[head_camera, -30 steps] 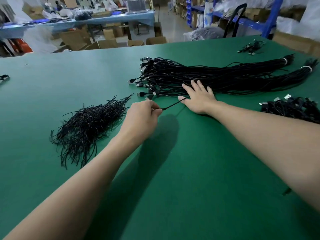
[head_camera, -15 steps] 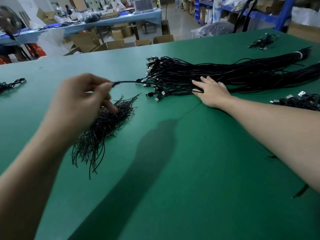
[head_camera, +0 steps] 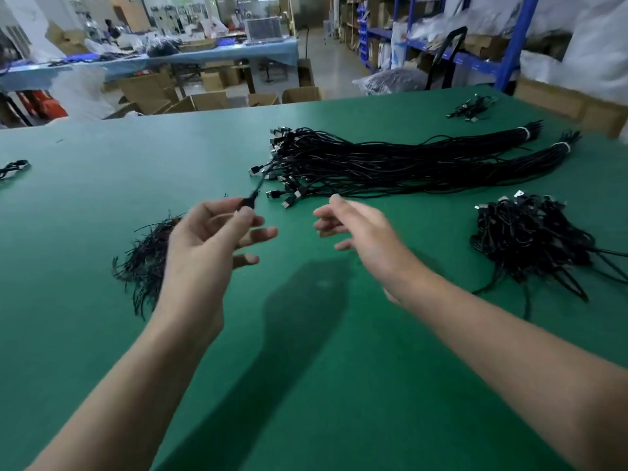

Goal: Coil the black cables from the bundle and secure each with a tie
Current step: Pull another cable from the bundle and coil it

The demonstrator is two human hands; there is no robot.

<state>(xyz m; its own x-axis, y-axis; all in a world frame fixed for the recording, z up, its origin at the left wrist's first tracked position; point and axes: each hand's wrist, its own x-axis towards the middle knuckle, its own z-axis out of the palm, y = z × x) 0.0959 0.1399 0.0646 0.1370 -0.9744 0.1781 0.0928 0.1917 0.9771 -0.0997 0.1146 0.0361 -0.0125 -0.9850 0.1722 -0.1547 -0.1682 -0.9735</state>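
Note:
A long bundle of black cables [head_camera: 390,161] lies across the green table [head_camera: 306,385], its plug ends pointing left. My left hand [head_camera: 210,239] pinches the end of one black cable [head_camera: 253,195] between thumb and forefinger, and that cable runs up to the bundle's plug ends. My right hand [head_camera: 356,226] hovers just in front of the bundle with fingers spread, holding nothing. A heap of thin black ties [head_camera: 142,263] lies on the table behind and left of my left hand, partly hidden by it.
A pile of coiled black cables [head_camera: 530,239] sits at the right. A few more cables [head_camera: 472,108] lie at the far right corner and a small coil [head_camera: 13,168] at the left edge. Cardboard boxes and blue shelving stand beyond the table.
My left hand pulled one cable end out leftwards, then came back towards the middle. My right hand lifted off the bundle and now hovers open in front of it.

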